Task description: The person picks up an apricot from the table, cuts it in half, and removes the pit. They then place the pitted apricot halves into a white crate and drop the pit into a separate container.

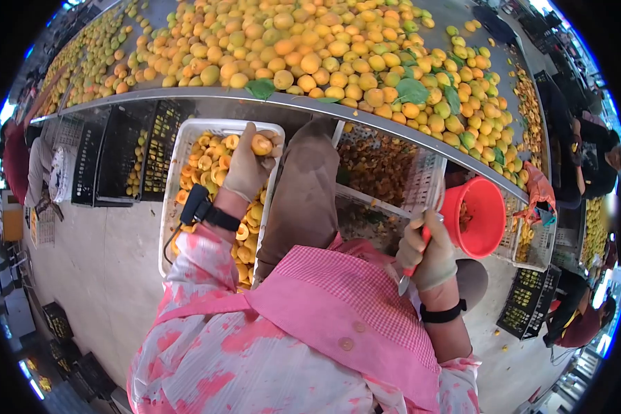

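My left hand (pixel 250 162), in a pale glove, has its fingers round an apricot half (pixel 261 144) above the white crate (pixel 171 200). Many halved apricots (pixel 245 241) lie in that crate. On the right, my right hand (pixel 426 252), gloved too, is closed round a small knife with a red handle (pixel 424 241), its blade pointing down. Just right of this hand stands a red bucket (pixel 488 219) with some scraps inside.
Whole apricots (pixel 310 62) and some green leaves cover the metal-edged table (pixel 221 92) ahead. Beneath it are a crate of brown scraps (pixel 376 169) and black crates (pixel 121 155). People (pixel 592 159) are at the far right and far left.
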Available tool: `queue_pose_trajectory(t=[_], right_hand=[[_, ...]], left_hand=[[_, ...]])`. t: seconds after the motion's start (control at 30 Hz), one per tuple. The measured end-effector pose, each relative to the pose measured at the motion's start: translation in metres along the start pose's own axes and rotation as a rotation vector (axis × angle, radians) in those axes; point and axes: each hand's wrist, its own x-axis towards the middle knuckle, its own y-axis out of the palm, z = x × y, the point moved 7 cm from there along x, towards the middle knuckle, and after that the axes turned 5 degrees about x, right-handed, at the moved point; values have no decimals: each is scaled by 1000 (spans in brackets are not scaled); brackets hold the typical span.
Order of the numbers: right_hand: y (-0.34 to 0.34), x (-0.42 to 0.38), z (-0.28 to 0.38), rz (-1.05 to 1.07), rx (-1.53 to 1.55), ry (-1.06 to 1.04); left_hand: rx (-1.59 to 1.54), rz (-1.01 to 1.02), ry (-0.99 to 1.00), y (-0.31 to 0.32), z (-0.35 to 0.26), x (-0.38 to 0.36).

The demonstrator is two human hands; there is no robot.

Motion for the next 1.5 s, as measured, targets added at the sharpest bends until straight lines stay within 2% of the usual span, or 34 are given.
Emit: queue_pose_trajectory(t=[0.07, 0.13, 0.2, 0.23, 0.27, 0.33, 0.4, 0.47, 0.5, 0.53, 0.6, 0.63, 0.73, 0.77, 0.87, 0.93, 1.03, 1.07, 1.13, 1.17, 1.2, 1.23, 1.27, 1.3, 1.33, 1.37, 1.4, 1.43, 1.47, 1.5], right_hand=[[6, -1, 24, 111, 21, -220], [13, -2, 40, 39, 14, -316], [16, -6, 55, 124, 68, -450], [19, -11, 64, 103, 58, -537], [25, -18, 74, 78, 45, -623], [30, -33, 90, 25, 80, -800], [30, -49, 105, -18, -4, -995], [25, -62, 114, -56, -52, -1158], [22, -65, 115, -80, -13, -1182], [17, -67, 116, -102, 27, -1202], [10, -74, 116, -107, -10, -1242], [9, -78, 116, -101, -50, -1274], [8, -83, 112, -156, -147, -1352], [5, -79, 109, -158, -144, -1352], [-3, -77, 106, -120, -95, -1397], [3, -83, 111, 45, -22, -1282], [-23, -69, 104, 125, 52, -1317], [-24, -68, 101, 145, 54, -1334], [-11, -57, 96, 334, 360, -1106], [-11, -57, 95, 162, 244, -1091], [1, -68, 103, 43, -2, -1171], [3, -67, 103, 51, -16, -1231], [9, -72, 108, 55, -339, -1279], [13, -73, 112, 68, -335, -1269], [15, -73, 114, 73, -330, -1245], [17, -76, 118, 74, -329, -1258], [16, -73, 120, 119, -172, -1162], [14, -69, 118, 161, -16, -1056], [15, -69, 118, 158, -15, -1056], [12, -65, 115, 170, 83, -991]], left_hand=[[156, 172, -125, 34, 6, -23], [178, 161, -163, 79, 20, -46], [177, 359, -238, 124, 43, -63], [359, 406, -150, 142, 49, -70], [370, 439, -174, 160, 60, -77], [353, 452, -350, 192, 85, -98], [431, 453, -379, 218, 100, -118], [518, 625, -64, 247, 103, -134], [986, 672, 700, 271, 87, -156], [985, 686, 694, 276, 91, -160], [666, 498, -163, 259, 129, -149], [669, 501, -166, 261, 134, -152], [702, 541, 194, 277, 129, -160], [705, 542, 193, 278, 133, -161], [785, 553, 396, 284, 133, -165], [839, 558, 531, 287, 130, -168], [936, 583, 547, 293, 127, -170], [978, 547, 609, 291, 127, -171], [1011, 550, 772, 293, 123, -173], [1229, 448, 1198, 296, 123, -184], [1234, 522, 1050, 294, 125, -179], [1290, 476, 1163, 293, 124, -184], [1308, 442, 1228, 291, 122, -185], [1123, 575, 799, 285, 126, -169], [1116, 587, 819, 288, 125, -169], [1069, 570, 716, 286, 126, -165], [1024, 549, 608, 285, 125, -164], [926, 554, 385, 284, 127, -163], [927, 556, 382, 286, 123, -166], [788, 563, 163, 282, 129, -164]])
